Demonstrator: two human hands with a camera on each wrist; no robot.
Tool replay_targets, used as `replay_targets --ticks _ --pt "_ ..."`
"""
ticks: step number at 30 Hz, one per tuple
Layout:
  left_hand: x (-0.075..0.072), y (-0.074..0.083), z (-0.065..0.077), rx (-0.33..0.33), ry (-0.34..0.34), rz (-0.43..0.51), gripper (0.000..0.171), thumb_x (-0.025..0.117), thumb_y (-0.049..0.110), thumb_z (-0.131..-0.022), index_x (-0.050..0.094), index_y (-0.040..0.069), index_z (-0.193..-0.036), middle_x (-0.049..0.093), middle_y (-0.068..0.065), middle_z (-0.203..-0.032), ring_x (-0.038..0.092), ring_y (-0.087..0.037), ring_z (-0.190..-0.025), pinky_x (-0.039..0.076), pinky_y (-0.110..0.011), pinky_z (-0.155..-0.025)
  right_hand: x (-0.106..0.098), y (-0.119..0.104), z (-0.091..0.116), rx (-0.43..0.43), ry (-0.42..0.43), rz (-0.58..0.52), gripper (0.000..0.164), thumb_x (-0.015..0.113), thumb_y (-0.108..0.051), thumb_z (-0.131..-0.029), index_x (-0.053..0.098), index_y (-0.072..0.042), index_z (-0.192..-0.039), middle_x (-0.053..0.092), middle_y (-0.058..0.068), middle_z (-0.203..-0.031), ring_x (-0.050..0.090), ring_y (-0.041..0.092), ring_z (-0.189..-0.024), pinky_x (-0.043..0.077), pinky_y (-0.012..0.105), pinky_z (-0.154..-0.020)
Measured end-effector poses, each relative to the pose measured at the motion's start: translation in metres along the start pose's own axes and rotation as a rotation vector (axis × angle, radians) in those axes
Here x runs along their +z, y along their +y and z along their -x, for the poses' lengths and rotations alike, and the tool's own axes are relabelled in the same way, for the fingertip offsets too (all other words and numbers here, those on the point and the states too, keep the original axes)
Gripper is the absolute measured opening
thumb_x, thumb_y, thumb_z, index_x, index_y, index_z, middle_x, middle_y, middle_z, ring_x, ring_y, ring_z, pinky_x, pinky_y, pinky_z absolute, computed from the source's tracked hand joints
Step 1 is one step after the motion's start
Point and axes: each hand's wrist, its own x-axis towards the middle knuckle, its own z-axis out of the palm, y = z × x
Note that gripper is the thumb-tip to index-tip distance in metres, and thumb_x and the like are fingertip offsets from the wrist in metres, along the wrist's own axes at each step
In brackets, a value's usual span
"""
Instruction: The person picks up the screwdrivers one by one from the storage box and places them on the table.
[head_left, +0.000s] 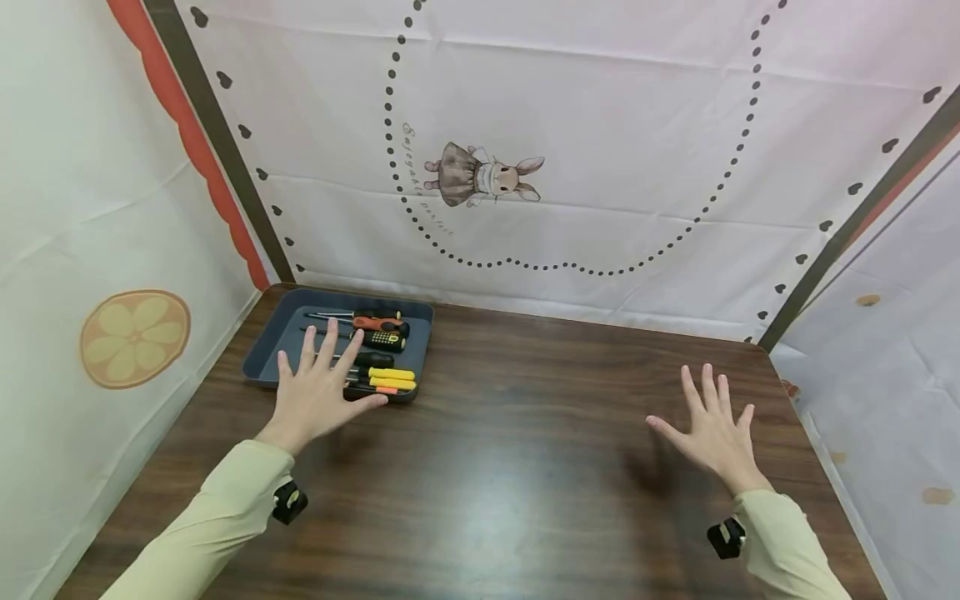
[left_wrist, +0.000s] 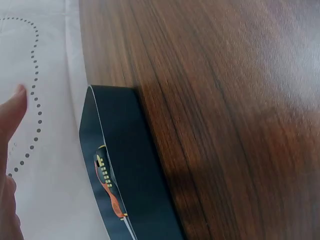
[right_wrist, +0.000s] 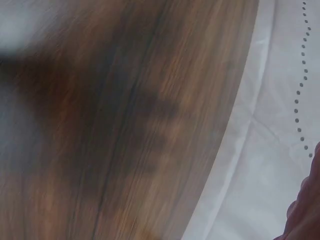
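Observation:
My left hand [head_left: 318,396] is spread above the front edge of a dark grey tray [head_left: 262,354], its fingers straight and holding nothing. Several screwdrivers lie in the tray, among them an orange-and-black one [head_left: 378,324], a black one with yellow dots [head_left: 384,341] and yellow-handled ones [head_left: 392,375]. Part of the tools is hidden behind my fingers. The left wrist view shows the tray's side wall [left_wrist: 132,150] and an orange-and-black screwdriver [left_wrist: 107,177] inside. Over the right side of the table, my right hand [head_left: 717,433] is spread with nothing in it.
The brown wooden table [head_left: 525,433] has a bright reflection in the middle. White printed cloth [head_left: 600,167] hangs behind it, with more cloth along the left and right sides. A small black device [head_left: 288,502] sits at each wrist.

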Motion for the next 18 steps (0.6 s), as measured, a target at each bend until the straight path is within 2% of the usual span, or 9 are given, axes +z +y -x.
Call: replay_targets --ticks 4,8,10,12,15,18 --pt "0.0 -0.006 -0.007 0.004 -0.018 0.004 0.092 0.046 0.07 -0.077 0.01 0.023 -0.147 -0.002 -0.016 -0.152 -0.005 -0.043 -0.135 -0.002 -0.072 -0.093 0.003 -0.014 -0.011 -0.005 -0.01 -0.048 0.09 0.045 -0.06 -0.085 -0.002 -0.015 -0.147 -0.006 0.024 -0.149 -0.01 0.041 -0.134 -0.001 0.071 -0.094" --pt "-0.001 -0.019 -0.012 -0.001 -0.065 0.015 0.085 0.045 0.062 -0.083 0.007 0.02 -0.147 -0.001 -0.018 -0.151 -0.002 -0.045 -0.134 0.0 -0.071 -0.094 0.015 -0.04 -0.024 -0.016 -0.029 -0.121 0.086 0.044 -0.056 -0.087 -0.001 -0.013 -0.147 -0.004 0.026 -0.148 -0.004 0.044 -0.134 0.004 0.067 -0.098" --pt "-0.002 -0.027 -0.016 -0.01 -0.085 0.021 0.082 0.046 0.057 -0.086 0.008 0.018 -0.147 0.0 -0.02 -0.151 0.002 -0.047 -0.133 0.006 -0.07 -0.095 0.023 -0.057 -0.031 -0.023 -0.043 -0.156 0.083 0.043 -0.055 -0.088 0.0 -0.015 -0.147 -0.002 0.025 -0.148 0.0 0.044 -0.134 0.009 0.066 -0.098" --pt "-0.001 -0.035 -0.02 -0.019 -0.099 0.023 0.079 0.048 0.051 -0.088 0.011 0.015 -0.147 0.001 -0.021 -0.15 0.009 -0.049 -0.131 0.018 -0.068 -0.094 0.031 -0.076 -0.038 -0.028 -0.062 -0.203 0.081 0.043 -0.055 -0.088 0.002 -0.018 -0.147 0.0 0.022 -0.15 0.006 0.043 -0.134 0.018 0.067 -0.095" --pt "-0.001 -0.05 -0.028 -0.026 -0.096 0.022 0.074 0.052 0.041 -0.089 0.016 0.011 -0.146 0.006 -0.023 -0.149 0.02 -0.05 -0.127 0.033 -0.065 -0.085 0.041 -0.105 -0.048 -0.043 -0.078 -0.272 0.078 0.044 -0.055 -0.088 0.004 -0.023 -0.147 0.003 0.017 -0.151 0.015 0.04 -0.134 0.03 0.066 -0.088" --pt "0.001 -0.067 -0.035 -0.031 -0.073 0.016 0.067 0.053 0.035 -0.091 0.022 0.009 -0.144 0.013 -0.023 -0.148 0.026 -0.049 -0.124 0.039 -0.064 -0.078 0.051 -0.135 -0.058 -0.082 -0.071 -0.342 0.075 0.047 -0.05 -0.089 0.01 -0.021 -0.147 0.008 0.014 -0.151 0.022 0.038 -0.133 0.035 0.062 -0.087"
